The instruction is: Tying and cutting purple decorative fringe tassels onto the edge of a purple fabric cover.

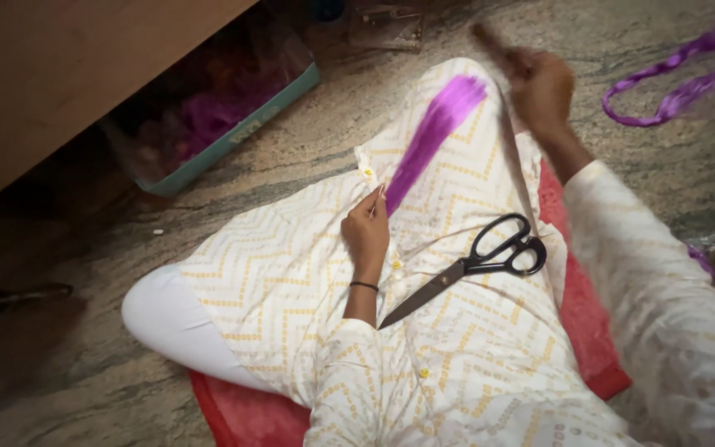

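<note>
**Purple strands pinched and brushed out over the lap**

While you sit cross-legged on the red mat [246, 414], the head view shows your left hand [366, 232] closed, thumb and fingertips pinched on the near end of a purple strand bundle [436, 132], which fans out flat and glossy across your knee toward the far side. Your right hand [544, 87] is raised at the far end of the bundle and blurred; it is curled around a thin dark handle, possibly a brush or comb [490, 41], though the blur keeps me from telling which.

As a judgement of progress: the strands already lie straight and parallel, so the smoothing looks well along, while the black-handled scissors [473, 265] rest unused on your lap, blades shut, just right of your left wrist.

Your patterned tunic [291, 273] is soft cream cloth with yellow zigzags and small buttons. More purple ribbon or fibre [672, 83] curls in loose loops on the speckled stone floor [291, 141] at far right, well apart from your hands. At far left a teal-edged box [233, 132] holding more purple material sits under a wooden surface [59, 74].
</note>
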